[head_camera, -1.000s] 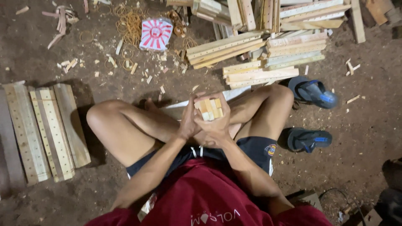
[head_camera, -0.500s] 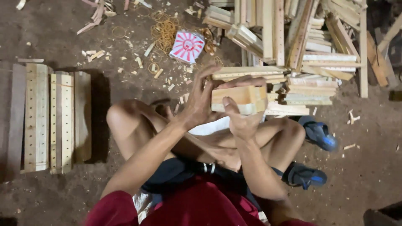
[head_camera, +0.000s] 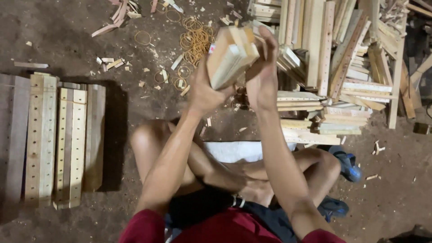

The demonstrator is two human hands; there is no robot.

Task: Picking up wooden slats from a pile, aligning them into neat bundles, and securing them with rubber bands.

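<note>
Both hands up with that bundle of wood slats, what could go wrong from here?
1. The loose bundle of pale wooden slats is pinched only between the left hand and right hand; one may slip onto the bare legs.
2. Rough-cut edges could splinter the palms.

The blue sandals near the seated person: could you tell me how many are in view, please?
2: one blue sandal beside the right knee, another nearer the hip, partly hidden by the right arm.
</note>
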